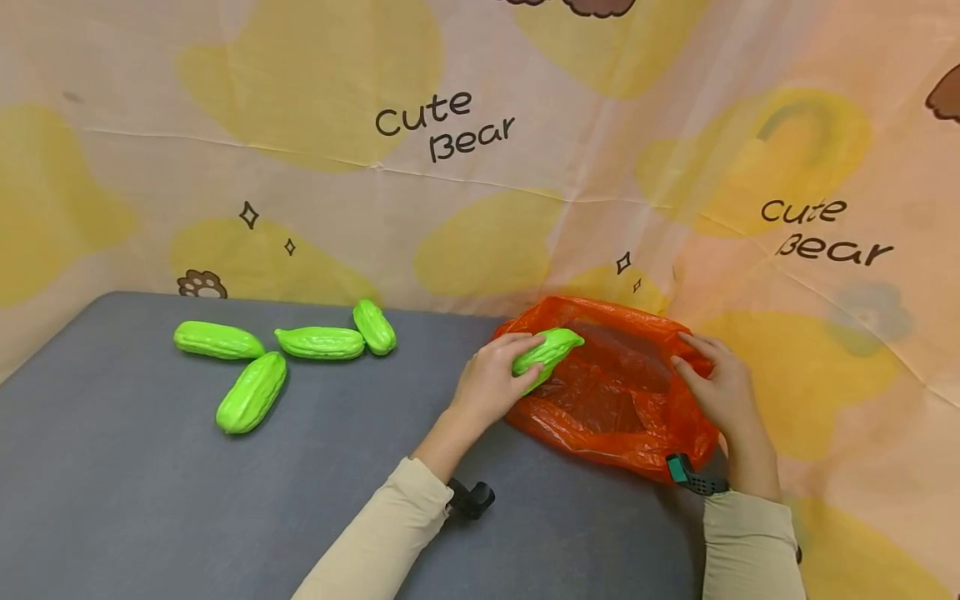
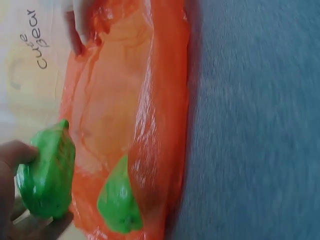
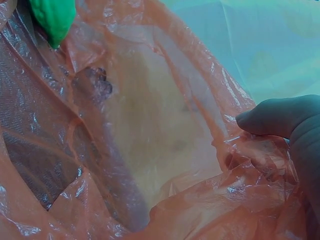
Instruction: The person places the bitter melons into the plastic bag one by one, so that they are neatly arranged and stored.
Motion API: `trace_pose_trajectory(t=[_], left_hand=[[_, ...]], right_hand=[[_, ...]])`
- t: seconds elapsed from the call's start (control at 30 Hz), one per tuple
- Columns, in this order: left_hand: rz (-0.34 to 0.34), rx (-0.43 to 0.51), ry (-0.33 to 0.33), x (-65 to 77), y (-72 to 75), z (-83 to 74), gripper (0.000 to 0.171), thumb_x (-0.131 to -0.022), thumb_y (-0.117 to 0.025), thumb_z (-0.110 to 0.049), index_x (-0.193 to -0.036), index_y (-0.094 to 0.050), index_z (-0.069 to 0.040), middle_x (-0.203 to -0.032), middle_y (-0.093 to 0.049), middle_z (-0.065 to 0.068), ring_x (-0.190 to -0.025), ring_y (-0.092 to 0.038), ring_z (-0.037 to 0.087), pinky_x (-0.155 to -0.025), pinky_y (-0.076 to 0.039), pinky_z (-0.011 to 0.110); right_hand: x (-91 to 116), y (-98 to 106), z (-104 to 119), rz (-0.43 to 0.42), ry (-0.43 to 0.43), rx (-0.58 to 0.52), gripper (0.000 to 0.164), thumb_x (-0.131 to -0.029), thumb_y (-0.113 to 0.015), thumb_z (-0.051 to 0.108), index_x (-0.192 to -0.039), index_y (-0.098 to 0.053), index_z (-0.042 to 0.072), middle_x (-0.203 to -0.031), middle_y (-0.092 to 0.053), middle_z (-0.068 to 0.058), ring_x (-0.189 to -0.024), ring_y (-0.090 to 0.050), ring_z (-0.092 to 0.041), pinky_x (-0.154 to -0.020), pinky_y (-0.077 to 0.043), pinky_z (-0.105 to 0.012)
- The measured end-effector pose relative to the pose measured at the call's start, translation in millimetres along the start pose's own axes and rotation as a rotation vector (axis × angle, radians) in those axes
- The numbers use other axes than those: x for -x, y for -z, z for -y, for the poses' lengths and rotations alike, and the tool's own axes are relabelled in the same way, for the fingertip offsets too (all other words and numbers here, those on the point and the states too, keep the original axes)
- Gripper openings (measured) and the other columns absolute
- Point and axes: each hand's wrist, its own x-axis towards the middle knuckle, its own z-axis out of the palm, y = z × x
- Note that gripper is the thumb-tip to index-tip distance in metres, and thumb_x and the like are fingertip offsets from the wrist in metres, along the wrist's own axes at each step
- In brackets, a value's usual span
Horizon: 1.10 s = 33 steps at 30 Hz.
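My left hand grips a bright green ridged bitter melon over the left side of a thin red plastic bag. The melon's pointed tip faces right, over the bag's wide mouth. In the left wrist view, another green melon lies inside the bag, partly covered by its near wall. At the bag's right rim, my right hand pinches the plastic between thumb and fingers. The right wrist view shows the thumb on the crumpled edge.
Several more bitter melons lie on the grey table to the left, among them one near melon and one at the back. A printed cloth hangs behind the table and along its right side.
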Motion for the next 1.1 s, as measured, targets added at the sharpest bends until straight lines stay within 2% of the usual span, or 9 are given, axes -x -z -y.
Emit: trace_pose_trajectory(t=[0.2,0.27,0.5,0.73,1.1], left_hand=[[0.014,-0.027,0.052,-0.7,-8.5,-6.7,0.042,-0.094,-0.072,-0.028,-0.135,-0.067,-0.026,-0.134,-0.068,0.003,-0.117,-0.069,0.025,-0.087,-0.059,0.047],[0.026,-0.027,0.052,-0.8,-10.0,-7.5,0.041,-0.094,-0.072,-0.029,-0.135,-0.067,-0.025,-0.135,-0.068,0.004,-0.117,-0.069,0.025,-0.088,-0.059,0.047],[0.005,0.027,0.032,-2.1,-13.8,-5.0,0.04,-0.092,-0.074,-0.022,-0.131,-0.07,-0.019,-0.131,-0.071,0.006,-0.117,-0.069,0.023,-0.096,-0.057,0.041],[0.045,0.038,0.026,-1.6,-18.2,-2.3,0.04,-0.093,-0.074,-0.023,-0.132,-0.069,-0.018,-0.13,-0.071,0.006,-0.114,-0.07,0.022,-0.094,-0.057,0.041],[0.063,0.042,0.033,0.4,-25.0,-0.1,0.041,-0.093,-0.073,-0.025,-0.133,-0.069,-0.019,-0.13,-0.071,0.004,-0.115,-0.069,0.021,-0.095,-0.057,0.039]], right_hand=[[-0.2,0.1,-1.7,0.006,0.002,-0.002,0.041,-0.096,-0.068,0.012,-0.132,-0.062,-0.007,-0.135,-0.058,-0.034,-0.126,-0.052,-0.055,-0.1,-0.041,-0.069],[-0.6,-0.3,-2.3,0.005,0.003,0.0,0.041,-0.096,-0.068,0.011,-0.132,-0.062,-0.006,-0.135,-0.058,-0.033,-0.126,-0.052,-0.055,-0.1,-0.042,-0.069],[-2.0,-1.1,-0.7,0.009,0.014,-0.012,0.04,-0.095,-0.067,0.009,-0.132,-0.062,-0.007,-0.133,-0.059,-0.033,-0.125,-0.053,-0.054,-0.1,-0.041,-0.069],[0.1,-1.0,-1.0,0.014,0.004,-0.011,0.039,-0.096,-0.065,0.007,-0.132,-0.061,-0.008,-0.133,-0.059,-0.033,-0.125,-0.052,-0.055,-0.1,-0.041,-0.069],[0.7,-0.7,-0.1,0.008,0.0,0.001,0.039,-0.095,-0.067,0.008,-0.132,-0.062,-0.006,-0.132,-0.059,-0.032,-0.125,-0.053,-0.053,-0.099,-0.042,-0.067]])
